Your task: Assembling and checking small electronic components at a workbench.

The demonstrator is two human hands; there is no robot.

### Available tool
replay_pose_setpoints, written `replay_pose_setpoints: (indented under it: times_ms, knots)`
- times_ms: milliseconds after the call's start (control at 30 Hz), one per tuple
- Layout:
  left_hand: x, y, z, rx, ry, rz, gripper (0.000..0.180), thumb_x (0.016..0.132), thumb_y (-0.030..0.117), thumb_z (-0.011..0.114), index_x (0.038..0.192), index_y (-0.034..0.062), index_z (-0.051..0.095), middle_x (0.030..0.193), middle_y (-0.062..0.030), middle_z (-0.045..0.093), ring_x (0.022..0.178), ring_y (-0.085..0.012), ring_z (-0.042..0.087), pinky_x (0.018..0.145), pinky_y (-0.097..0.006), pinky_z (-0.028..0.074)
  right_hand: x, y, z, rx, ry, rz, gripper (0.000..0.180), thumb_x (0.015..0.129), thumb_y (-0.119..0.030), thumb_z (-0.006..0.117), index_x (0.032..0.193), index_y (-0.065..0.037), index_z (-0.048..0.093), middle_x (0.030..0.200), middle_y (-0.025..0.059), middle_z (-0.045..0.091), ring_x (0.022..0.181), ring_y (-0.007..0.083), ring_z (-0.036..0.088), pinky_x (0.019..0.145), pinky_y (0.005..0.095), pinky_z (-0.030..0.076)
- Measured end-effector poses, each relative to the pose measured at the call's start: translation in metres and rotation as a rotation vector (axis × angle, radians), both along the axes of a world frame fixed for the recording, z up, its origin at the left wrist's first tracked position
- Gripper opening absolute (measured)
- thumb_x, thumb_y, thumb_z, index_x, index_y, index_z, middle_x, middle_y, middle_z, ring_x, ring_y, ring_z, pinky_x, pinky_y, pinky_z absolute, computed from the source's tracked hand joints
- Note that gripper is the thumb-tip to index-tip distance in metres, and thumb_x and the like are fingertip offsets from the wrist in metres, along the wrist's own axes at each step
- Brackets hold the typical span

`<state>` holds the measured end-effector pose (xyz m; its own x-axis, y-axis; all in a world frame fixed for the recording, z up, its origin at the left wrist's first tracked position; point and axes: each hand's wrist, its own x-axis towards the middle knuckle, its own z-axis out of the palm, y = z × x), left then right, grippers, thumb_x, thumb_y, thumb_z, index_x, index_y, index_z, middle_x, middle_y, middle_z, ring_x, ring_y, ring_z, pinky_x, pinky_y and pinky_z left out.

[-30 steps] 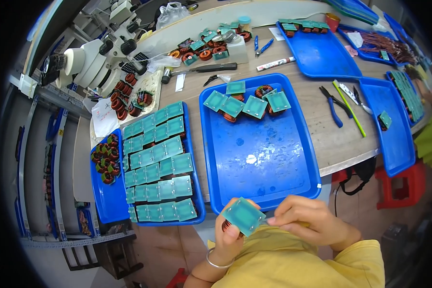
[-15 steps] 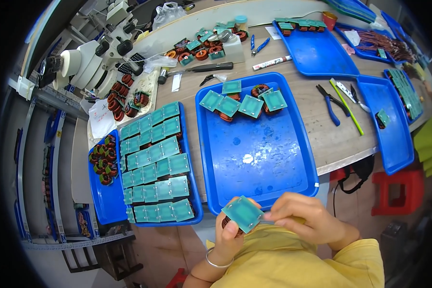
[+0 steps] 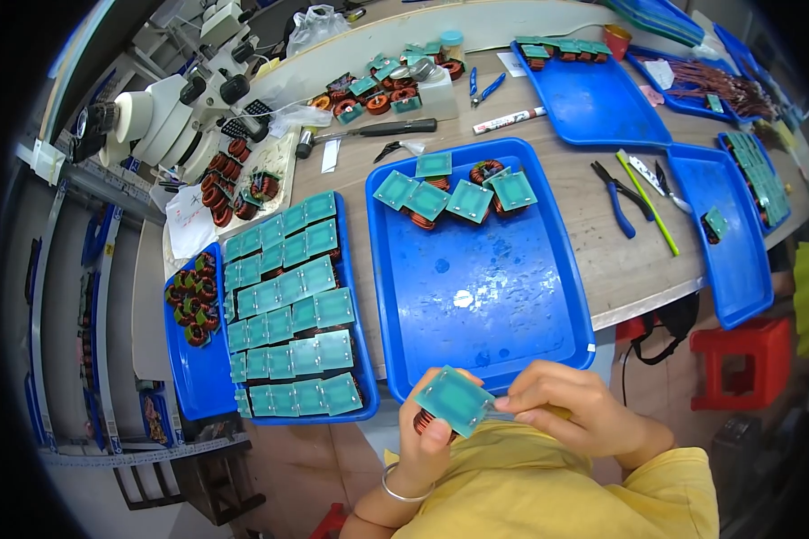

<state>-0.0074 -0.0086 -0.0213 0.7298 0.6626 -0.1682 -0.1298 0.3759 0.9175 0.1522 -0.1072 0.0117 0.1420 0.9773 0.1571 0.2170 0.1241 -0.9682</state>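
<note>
Left hand (image 3: 425, 447): grip closed on a green circuit board (image 3: 456, 401) with a copper-wound coil (image 3: 425, 423) beneath it, thumb against the coil side. The board is tilted, its green face up, in front of the yellow shirt (image 3: 548, 485) and just off the near edge of the central blue tray (image 3: 485, 323).

Right hand (image 3: 580, 406): fingers bent, fingertips at the board's right corner; whether this grip pinches anything or merely touches cannot be told.

The central tray carries similar board-and-coil units (image 3: 469, 200) clustered at its far end. Left of it, a second tray (image 3: 368, 400) holds units in close rows. On the worktop (image 3: 584, 260), right of the central tray, lie pliers (image 3: 613, 193) and a yellow-green stick (image 3: 649, 205); beyond it, a marker (image 3: 509, 120) and a hammer (image 3: 386, 128).
</note>
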Motion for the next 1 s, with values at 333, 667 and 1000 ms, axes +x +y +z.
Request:
replay_pose_setpoints:
  times_ms: [333, 667, 1000]
  knots:
    - [0.001, -0.006, 0.01, 0.542, 0.132, 0.127, 0.066, 0.073, 0.055, 0.057, 0.102, -0.0035, 0.047, 0.087, -0.0093, 0.056, 0.077, -0.0134, 0.056, 0.068, -0.024, 0.044, 0.003, 0.0, 0.002, 0.045, -0.02, -0.038, 0.017, 0.073, 0.006, 0.06, 0.09, 0.003, 0.06, 0.083, 0.0126, 0.058, 0.076, 0.021, 0.057, 0.064, 0.0272, 0.045]
    - [0.001, -0.001, 0.001, -0.436, -0.195, -0.226, 0.079, 0.072, 0.071, 0.035, 0.098, -0.0022, 0.046, 0.057, -0.0045, 0.043, 0.048, -0.0092, 0.034, 0.044, -0.021, 0.024, -0.001, 0.007, -0.004, -0.033, 0.37, -0.062, 0.02, 0.084, 0.001, 0.046, 0.104, 0.001, 0.046, 0.099, 0.0121, 0.046, 0.083, 0.0132, 0.048, 0.067, 0.0231, 0.042]
    - [-0.004, -0.001, -0.014, -0.796, -0.519, -0.385, 0.078, 0.073, 0.071, 0.027, 0.096, -0.0015, 0.047, 0.06, -0.0069, 0.046, 0.049, -0.0117, 0.039, 0.047, -0.024, 0.031, 0.002, 0.024, 0.009, -0.111, 0.108, 0.083, 0.062, 0.064, -0.019, 0.077, 0.117, -0.004, 0.05, 0.099, 0.0073, 0.047, 0.08, 0.0101, 0.047, 0.052, 0.0172, 0.038]
